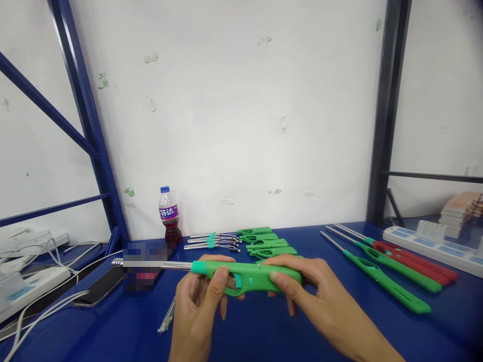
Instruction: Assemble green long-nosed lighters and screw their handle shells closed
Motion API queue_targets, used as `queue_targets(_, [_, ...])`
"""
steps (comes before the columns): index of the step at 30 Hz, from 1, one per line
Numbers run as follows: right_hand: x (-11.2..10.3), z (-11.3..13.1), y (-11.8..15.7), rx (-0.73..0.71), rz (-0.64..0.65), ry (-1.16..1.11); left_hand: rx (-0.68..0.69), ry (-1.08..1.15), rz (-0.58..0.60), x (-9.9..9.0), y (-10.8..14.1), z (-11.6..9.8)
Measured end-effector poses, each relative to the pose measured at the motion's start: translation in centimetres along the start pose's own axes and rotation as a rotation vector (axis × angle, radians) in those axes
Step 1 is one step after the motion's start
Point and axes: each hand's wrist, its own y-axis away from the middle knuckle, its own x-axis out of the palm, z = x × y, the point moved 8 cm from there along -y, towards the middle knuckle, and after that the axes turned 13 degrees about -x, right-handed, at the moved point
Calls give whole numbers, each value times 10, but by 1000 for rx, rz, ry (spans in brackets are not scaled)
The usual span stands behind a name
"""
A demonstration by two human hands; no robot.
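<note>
A green utility lighter (260,276) with a long metal barrel pointing left is held level above the blue table. My left hand (202,306) grips it near the teal collar and trigger opening, thumb on the front face. Around the rear of the handle, my right hand (313,296) is closed with its thumb pressed on the side. Behind the hands lie several green handle shells (264,241). Left of those are several metal barrels with wires (211,241). A thin metal and clear plastic piece (167,317) rests beside my left wrist.
Several lighters with green (385,281) and red handles (415,259) lie at the right. A power strip (433,246) is behind them. At the left are a phone (100,286), white cables (49,306) and another power strip (41,286). A drink bottle (168,216) stands by the wall.
</note>
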Motion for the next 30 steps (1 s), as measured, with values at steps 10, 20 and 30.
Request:
queue_targets(10, [-1, 3, 0, -34, -2, 13, -129, -68, 81, 11, -3, 3])
queue_targets(20, [8, 9, 3, -56, 211, 289, -178, -118, 128, 16, -5, 12])
queue_targets(30, [17, 8, 6, -69, 293, 326, -125, -178, 153, 26, 8, 10])
